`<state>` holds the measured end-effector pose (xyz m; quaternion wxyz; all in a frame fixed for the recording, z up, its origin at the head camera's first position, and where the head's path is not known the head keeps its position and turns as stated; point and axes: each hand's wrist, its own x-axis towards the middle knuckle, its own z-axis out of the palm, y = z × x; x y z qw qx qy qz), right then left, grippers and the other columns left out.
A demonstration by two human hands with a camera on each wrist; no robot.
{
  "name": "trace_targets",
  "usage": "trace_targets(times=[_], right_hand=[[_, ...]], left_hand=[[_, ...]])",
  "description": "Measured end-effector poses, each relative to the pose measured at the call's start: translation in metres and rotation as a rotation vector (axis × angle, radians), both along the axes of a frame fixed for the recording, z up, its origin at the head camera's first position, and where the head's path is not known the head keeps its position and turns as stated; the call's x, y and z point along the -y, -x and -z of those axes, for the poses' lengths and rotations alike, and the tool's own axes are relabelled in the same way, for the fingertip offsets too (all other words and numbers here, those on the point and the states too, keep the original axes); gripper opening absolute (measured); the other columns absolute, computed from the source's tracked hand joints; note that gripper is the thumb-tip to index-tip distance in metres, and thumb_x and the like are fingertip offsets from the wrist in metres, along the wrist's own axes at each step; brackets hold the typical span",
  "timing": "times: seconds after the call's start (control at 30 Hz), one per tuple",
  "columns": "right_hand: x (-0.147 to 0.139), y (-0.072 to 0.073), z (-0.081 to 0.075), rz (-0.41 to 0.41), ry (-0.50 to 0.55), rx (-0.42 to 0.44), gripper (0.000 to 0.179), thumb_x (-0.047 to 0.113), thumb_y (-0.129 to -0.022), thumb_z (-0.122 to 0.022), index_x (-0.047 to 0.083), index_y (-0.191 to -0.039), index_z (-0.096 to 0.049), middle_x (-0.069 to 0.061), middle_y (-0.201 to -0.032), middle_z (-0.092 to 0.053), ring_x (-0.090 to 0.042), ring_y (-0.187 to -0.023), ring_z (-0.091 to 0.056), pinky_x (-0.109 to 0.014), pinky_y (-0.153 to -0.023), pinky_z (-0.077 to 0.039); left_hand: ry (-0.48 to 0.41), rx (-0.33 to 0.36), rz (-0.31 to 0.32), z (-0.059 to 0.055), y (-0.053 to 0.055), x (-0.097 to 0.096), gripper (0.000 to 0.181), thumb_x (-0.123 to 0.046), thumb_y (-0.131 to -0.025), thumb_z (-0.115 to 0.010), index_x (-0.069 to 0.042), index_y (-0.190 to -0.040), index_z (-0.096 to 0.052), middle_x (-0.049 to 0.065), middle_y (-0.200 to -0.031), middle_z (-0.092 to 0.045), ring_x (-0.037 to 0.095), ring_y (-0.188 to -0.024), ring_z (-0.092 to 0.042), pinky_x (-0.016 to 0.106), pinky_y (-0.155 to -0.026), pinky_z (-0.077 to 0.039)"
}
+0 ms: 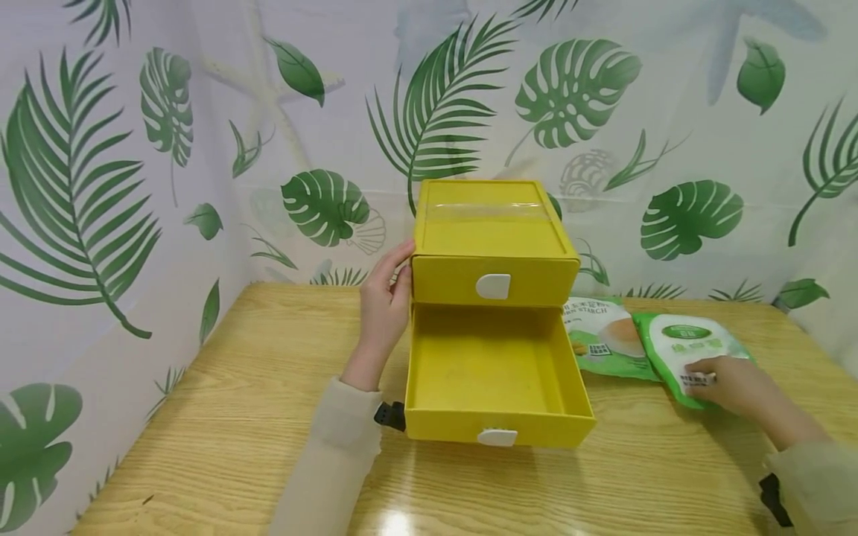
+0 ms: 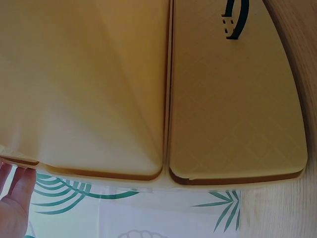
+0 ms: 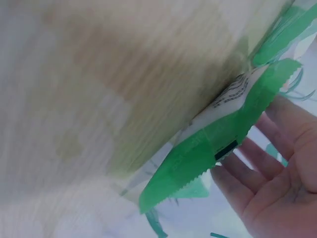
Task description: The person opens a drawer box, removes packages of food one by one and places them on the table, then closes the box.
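A yellow two-drawer box stands on the table, its upper drawer closed and its lower drawer pulled out, bare inside. My left hand rests against the left side of the upper part, fingers mostly straight; its fingertips also show at the box's edge in the left wrist view. To the right, my right hand is over the near part of a green and white packet. In the right wrist view, extended fingers lie along the green end of that packet. No firm grip is visible.
A second green and white packet, marked corn starch, lies between the box and the first packet. Both drawers have white handles. Behind the wooden table hangs a leaf-print cloth. A black loop shows against the box's side.
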<state>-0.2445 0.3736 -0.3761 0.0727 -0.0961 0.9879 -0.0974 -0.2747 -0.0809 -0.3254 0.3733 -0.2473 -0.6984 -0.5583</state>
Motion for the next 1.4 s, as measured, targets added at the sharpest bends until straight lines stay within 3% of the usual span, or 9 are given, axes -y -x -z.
trace_targets(times=[0.4, 0.77, 1.03, 1.4], right_hand=[[-0.004, 0.023, 0.002, -0.025, -0.008, -0.035, 0.043, 0.023, -0.078, -0.065, -0.011, -0.105, -0.059, -0.033, -0.098, -0.055, -0.048, -0.087, -0.051, -0.054, -0.069, -0.043], [-0.01, 0.035, 0.004, -0.04, -0.01, -0.043, 0.044, 0.026, -0.08, -0.064, -0.011, -0.104, -0.059, -0.032, -0.095, -0.057, -0.046, -0.083, -0.053, -0.052, -0.068, -0.043], [-0.013, 0.039, 0.005, -0.042, -0.023, -0.04, 0.044, 0.023, -0.08, -0.064, -0.012, -0.106, -0.057, -0.031, -0.092, -0.057, -0.043, -0.079, -0.054, -0.051, -0.066, -0.044], [-0.012, 0.036, 0.008, -0.038, 0.013, -0.096, 0.046, 0.024, -0.081, -0.063, -0.014, -0.106, -0.055, -0.033, -0.096, -0.055, -0.05, -0.087, -0.049, -0.056, -0.071, -0.041]], left_hand=[[0.008, 0.019, -0.012, 0.0, 0.0, -0.001, 0.027, 0.007, -0.088, -0.046, 0.005, -0.113, -0.056, 0.014, -0.118, -0.055, 0.02, -0.105, -0.052, 0.028, -0.066, -0.052], [0.024, -0.009, -0.03, 0.001, -0.001, -0.001, 0.027, 0.007, -0.088, -0.046, 0.005, -0.113, -0.057, 0.014, -0.116, -0.055, 0.019, -0.104, -0.053, 0.024, -0.061, -0.051], [0.018, -0.002, -0.02, 0.001, -0.001, -0.001, 0.027, 0.007, -0.088, -0.046, 0.005, -0.113, -0.056, 0.014, -0.117, -0.055, 0.019, -0.106, -0.052, 0.027, -0.066, -0.052], [0.014, -0.009, -0.017, 0.002, 0.001, 0.0, 0.027, 0.006, -0.088, -0.046, 0.004, -0.113, -0.056, 0.014, -0.117, -0.055, 0.019, -0.106, -0.052, 0.028, -0.069, -0.052]])
